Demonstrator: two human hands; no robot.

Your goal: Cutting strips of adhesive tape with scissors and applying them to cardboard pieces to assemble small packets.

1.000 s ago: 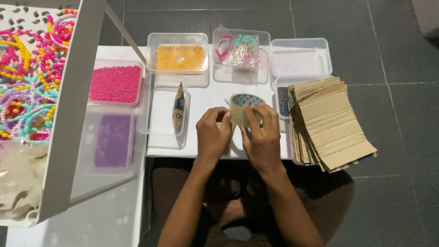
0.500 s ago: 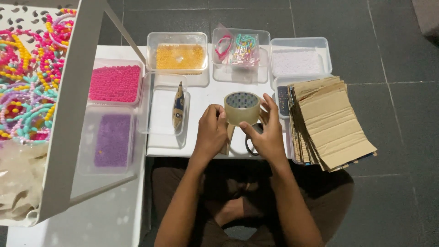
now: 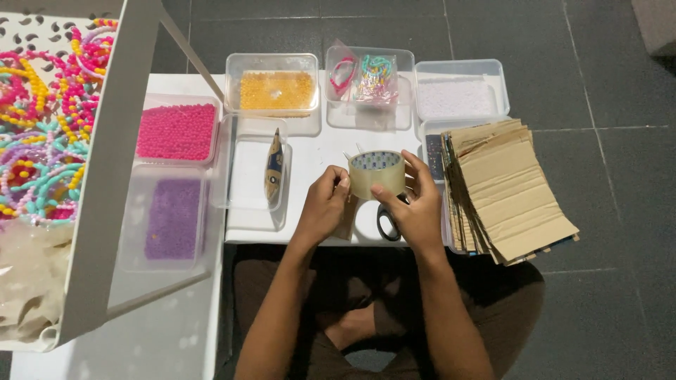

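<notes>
A white table (image 3: 310,151) fills the middle, with a taller white shelf (image 3: 105,183) at 9 o'clock carrying strings of coloured beads (image 3: 35,119). At 3 o'clock of the hands a stack of brown cardboard sheets (image 3: 503,190) rests on a clear tub. Along 12 o'clock stand clear tubs: orange beads (image 3: 274,89), a bag of bracelets (image 3: 370,77), white beads (image 3: 458,97). At 10 o'clock lie pink beads (image 3: 177,131), and purple beads (image 3: 174,218) at 9 o'clock. A slim wrapped packet (image 3: 274,169) lies in a clear lid just at 9 o'clock of the left hand (image 3: 324,207). Both hands hold up a roll of clear tape (image 3: 377,174) above the table's near edge: left fingers curled and pinching its left rim, right hand (image 3: 415,211) wrapped around its right side, thumb pressed on the front. Black scissors (image 3: 387,222) lie beneath at 6 o'clock.
</notes>
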